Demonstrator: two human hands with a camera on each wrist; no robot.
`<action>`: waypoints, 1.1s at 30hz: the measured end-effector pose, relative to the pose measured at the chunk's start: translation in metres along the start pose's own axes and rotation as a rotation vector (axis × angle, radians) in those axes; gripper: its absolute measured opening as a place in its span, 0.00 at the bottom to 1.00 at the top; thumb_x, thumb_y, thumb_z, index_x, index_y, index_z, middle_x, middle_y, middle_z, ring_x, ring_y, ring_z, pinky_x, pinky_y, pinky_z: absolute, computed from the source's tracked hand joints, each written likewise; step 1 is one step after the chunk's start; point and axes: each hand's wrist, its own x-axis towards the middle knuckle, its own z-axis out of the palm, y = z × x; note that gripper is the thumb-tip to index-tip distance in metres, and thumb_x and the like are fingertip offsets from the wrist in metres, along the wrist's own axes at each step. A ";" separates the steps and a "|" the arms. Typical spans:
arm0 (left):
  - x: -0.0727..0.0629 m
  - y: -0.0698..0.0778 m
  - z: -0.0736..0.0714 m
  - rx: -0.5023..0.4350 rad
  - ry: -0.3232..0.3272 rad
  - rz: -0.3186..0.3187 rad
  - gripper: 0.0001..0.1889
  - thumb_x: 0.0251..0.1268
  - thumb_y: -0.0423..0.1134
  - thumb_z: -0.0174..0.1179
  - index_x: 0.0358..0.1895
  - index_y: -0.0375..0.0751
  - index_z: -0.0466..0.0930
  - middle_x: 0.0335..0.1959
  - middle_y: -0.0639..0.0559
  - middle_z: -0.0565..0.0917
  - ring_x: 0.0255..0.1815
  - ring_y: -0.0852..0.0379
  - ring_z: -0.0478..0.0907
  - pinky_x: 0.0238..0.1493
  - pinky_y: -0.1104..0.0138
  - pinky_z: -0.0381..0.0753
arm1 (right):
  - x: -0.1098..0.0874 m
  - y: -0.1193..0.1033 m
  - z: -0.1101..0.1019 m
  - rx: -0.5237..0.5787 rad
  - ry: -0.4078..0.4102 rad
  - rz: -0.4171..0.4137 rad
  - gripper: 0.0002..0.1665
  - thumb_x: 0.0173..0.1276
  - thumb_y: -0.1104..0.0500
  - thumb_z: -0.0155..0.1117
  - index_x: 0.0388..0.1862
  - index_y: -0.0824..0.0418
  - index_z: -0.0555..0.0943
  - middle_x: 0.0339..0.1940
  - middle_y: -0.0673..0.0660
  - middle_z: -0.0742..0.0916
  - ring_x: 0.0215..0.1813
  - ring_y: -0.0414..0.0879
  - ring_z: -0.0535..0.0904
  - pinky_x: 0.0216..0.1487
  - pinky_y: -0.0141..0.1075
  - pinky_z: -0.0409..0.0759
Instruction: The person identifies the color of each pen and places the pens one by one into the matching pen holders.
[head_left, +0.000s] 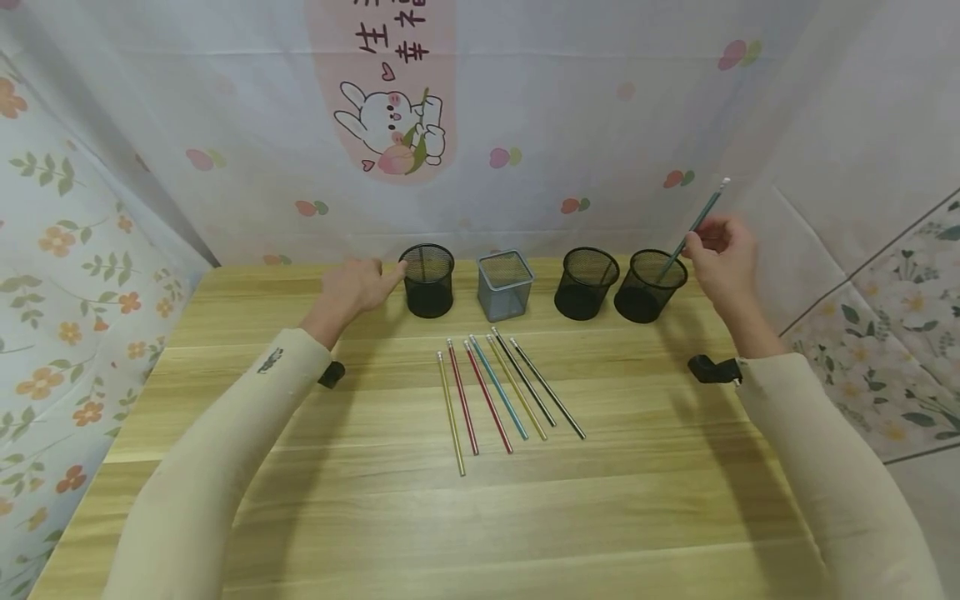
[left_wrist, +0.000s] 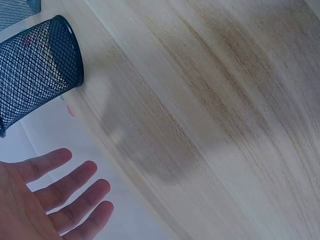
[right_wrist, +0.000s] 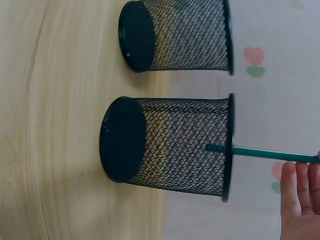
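Note:
My right hand (head_left: 727,265) pinches a dark green pencil (head_left: 705,212) with a white eraser end up. The pencil leans, and its lower end is inside the rightmost black mesh pencil cup (head_left: 642,302); in the right wrist view the green pencil (right_wrist: 270,154) crosses the rim of that cup (right_wrist: 185,175), the tip a short way down. On the other side, my left hand (head_left: 356,292) is beside the leftmost black mesh cup (head_left: 429,298). The left wrist view shows that hand (left_wrist: 60,205) with fingers extended and nothing in them, below the cup (left_wrist: 35,70).
Between the end cups stand a grey square mesh holder (head_left: 506,302) and another black round cup (head_left: 581,302). Several pencils lie fanned on the wooden table (head_left: 600,517): yellow, red, blue (head_left: 501,392) and black (head_left: 551,392). A printed curtain (head_left: 510,108) hangs behind.

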 end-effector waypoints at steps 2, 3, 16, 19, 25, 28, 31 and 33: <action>0.000 0.000 0.000 -0.005 -0.001 0.001 0.52 0.69 0.77 0.22 0.73 0.35 0.69 0.66 0.27 0.72 0.56 0.29 0.76 0.39 0.43 0.76 | 0.003 0.009 0.000 -0.043 -0.007 0.017 0.06 0.70 0.71 0.58 0.43 0.75 0.75 0.35 0.53 0.81 0.35 0.42 0.80 0.38 0.25 0.79; -0.001 0.001 -0.001 -0.008 -0.002 0.001 0.53 0.69 0.77 0.21 0.73 0.35 0.68 0.67 0.27 0.71 0.56 0.30 0.76 0.38 0.44 0.76 | 0.005 0.014 0.001 -0.064 -0.010 0.022 0.07 0.70 0.71 0.58 0.44 0.74 0.75 0.35 0.52 0.81 0.35 0.40 0.80 0.38 0.25 0.79; 0.000 0.001 0.000 0.003 -0.001 -0.025 0.46 0.73 0.72 0.27 0.75 0.37 0.67 0.64 0.27 0.73 0.48 0.34 0.78 0.34 0.47 0.76 | 0.013 0.046 0.008 -0.305 -0.080 0.009 0.12 0.72 0.64 0.62 0.46 0.73 0.77 0.39 0.59 0.82 0.38 0.34 0.76 0.42 0.25 0.73; 0.000 0.001 0.001 0.004 0.004 -0.021 0.47 0.73 0.73 0.26 0.74 0.37 0.67 0.65 0.28 0.73 0.48 0.34 0.78 0.33 0.47 0.76 | 0.011 0.045 0.008 -0.312 -0.087 0.004 0.11 0.72 0.64 0.61 0.45 0.73 0.77 0.37 0.58 0.82 0.35 0.33 0.76 0.40 0.25 0.73; -0.001 0.002 0.000 0.014 0.010 -0.016 0.46 0.73 0.72 0.27 0.75 0.38 0.67 0.65 0.28 0.74 0.47 0.34 0.79 0.33 0.46 0.76 | 0.006 0.047 0.007 -0.279 -0.092 0.013 0.11 0.72 0.63 0.61 0.44 0.73 0.77 0.34 0.52 0.81 0.33 0.33 0.76 0.37 0.23 0.73; -0.001 0.002 0.000 0.017 0.012 -0.013 0.46 0.74 0.72 0.27 0.76 0.38 0.66 0.65 0.28 0.73 0.45 0.34 0.79 0.32 0.47 0.76 | 0.002 0.046 0.006 -0.256 -0.106 0.025 0.11 0.73 0.63 0.61 0.44 0.73 0.77 0.34 0.52 0.81 0.33 0.35 0.77 0.36 0.23 0.74; -0.001 0.002 0.000 0.020 0.017 -0.008 0.46 0.74 0.72 0.27 0.75 0.38 0.67 0.64 0.28 0.74 0.45 0.35 0.79 0.31 0.48 0.76 | -0.003 0.043 0.006 -0.236 -0.122 0.028 0.12 0.75 0.61 0.60 0.46 0.72 0.78 0.35 0.52 0.82 0.34 0.37 0.78 0.37 0.24 0.75; 0.000 0.002 0.000 0.019 0.024 -0.005 0.46 0.73 0.72 0.26 0.74 0.38 0.68 0.64 0.29 0.74 0.46 0.35 0.79 0.31 0.48 0.76 | -0.008 0.040 0.007 -0.246 -0.126 0.007 0.11 0.75 0.61 0.61 0.46 0.71 0.78 0.36 0.52 0.82 0.35 0.37 0.78 0.38 0.25 0.75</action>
